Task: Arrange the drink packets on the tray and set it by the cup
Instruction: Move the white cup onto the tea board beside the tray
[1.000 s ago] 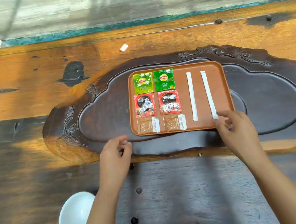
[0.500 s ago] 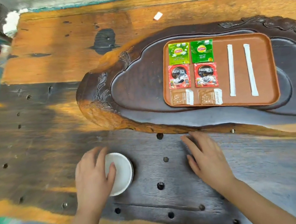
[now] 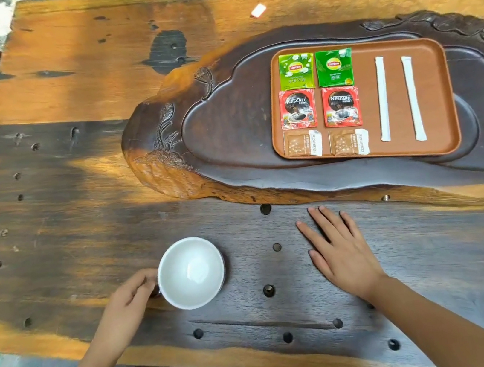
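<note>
The tray, its drink packets laid in neat rows, sits on the carved slab up and right of the cup, well apart from it. The left hand is pinched on the cup's handle side; the right hand lies flat and spread on the worktop, nearer the tray, whose long axis runs crosswise.

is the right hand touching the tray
Apart. The head view shows the right hand flat on the table, with the carved board's edge and a strip of bare wood between it and the tray.
</note>
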Demonstrator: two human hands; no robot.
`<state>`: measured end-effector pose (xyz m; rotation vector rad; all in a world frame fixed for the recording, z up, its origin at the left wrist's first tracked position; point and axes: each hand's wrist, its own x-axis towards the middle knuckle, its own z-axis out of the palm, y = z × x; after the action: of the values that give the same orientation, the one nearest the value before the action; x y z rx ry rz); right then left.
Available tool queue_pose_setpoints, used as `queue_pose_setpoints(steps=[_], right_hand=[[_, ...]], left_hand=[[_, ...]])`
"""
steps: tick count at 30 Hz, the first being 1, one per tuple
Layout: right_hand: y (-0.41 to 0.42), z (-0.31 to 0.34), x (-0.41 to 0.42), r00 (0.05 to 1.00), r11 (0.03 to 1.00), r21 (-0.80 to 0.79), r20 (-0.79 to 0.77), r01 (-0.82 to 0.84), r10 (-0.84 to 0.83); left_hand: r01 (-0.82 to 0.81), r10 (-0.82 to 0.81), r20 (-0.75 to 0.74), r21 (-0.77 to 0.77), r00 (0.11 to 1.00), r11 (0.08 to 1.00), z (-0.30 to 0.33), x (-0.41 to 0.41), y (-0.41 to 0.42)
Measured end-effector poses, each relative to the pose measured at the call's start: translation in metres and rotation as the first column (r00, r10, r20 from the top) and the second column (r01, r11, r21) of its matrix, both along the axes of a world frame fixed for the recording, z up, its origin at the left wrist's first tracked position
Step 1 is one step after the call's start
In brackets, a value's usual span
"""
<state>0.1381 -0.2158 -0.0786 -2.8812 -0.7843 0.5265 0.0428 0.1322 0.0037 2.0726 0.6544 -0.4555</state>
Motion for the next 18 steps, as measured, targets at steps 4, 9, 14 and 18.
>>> queue_pose_setpoints(steps=[4,9,14,18], right_hand=[[0.0,0.001,0.001,1.0,1.0,0.003,-0.01,-0.013,0.013],[-0.008,-0.003,0.012,0.994,0.994,0.016,-0.01,-0.108,0.108],[-0.013,-0.005,0.025,0.979,0.979,0.036,0.006,-0.202,0.202],[-0.012,-0.004,0.026,0.982,0.979,0.076,0.012,-0.191,0.19]], left_hand=[[-0.063,0.058,-0.045,-0.128,0.997,0.99,-0.003,-0.012,0.005],[-0.182,0.174,-0.055,-0.215,0.983,0.96,-0.012,-0.015,-0.003],[-0.196,0.205,0.005,-0.278,0.979,0.94,-0.018,0.011,-0.016],[-0.141,0.189,0.119,-0.326,0.975,0.935,-0.016,0.051,-0.025]])
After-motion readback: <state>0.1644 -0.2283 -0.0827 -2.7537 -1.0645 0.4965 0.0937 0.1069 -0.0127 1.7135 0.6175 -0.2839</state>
